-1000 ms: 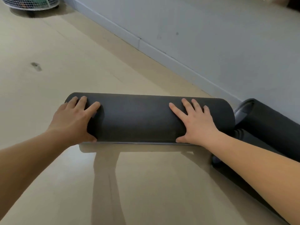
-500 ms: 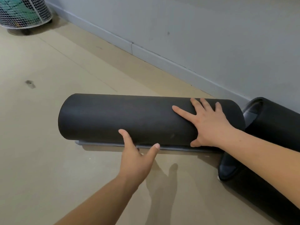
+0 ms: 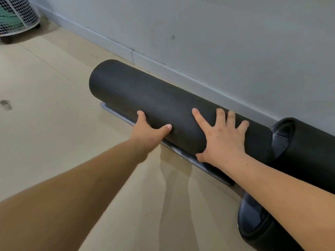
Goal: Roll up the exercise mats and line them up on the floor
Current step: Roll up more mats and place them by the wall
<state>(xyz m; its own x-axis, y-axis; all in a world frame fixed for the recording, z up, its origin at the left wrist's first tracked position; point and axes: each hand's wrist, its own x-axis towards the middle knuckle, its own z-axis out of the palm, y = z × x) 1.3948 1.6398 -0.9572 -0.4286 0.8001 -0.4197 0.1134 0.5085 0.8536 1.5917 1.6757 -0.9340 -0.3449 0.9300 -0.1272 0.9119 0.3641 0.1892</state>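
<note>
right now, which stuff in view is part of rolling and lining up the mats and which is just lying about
Job: rolled black mat, centre; left hand; right hand; second rolled mat, far right; third rolled mat, bottom right.
Lying about: white wire-mesh cage, top left; dark mark on the floor.

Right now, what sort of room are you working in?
Probably an indoor exercise room, perhaps at home: rolled black mats lie on a beige floor along a grey wall, with a wire-caged fan nearby.
</note>
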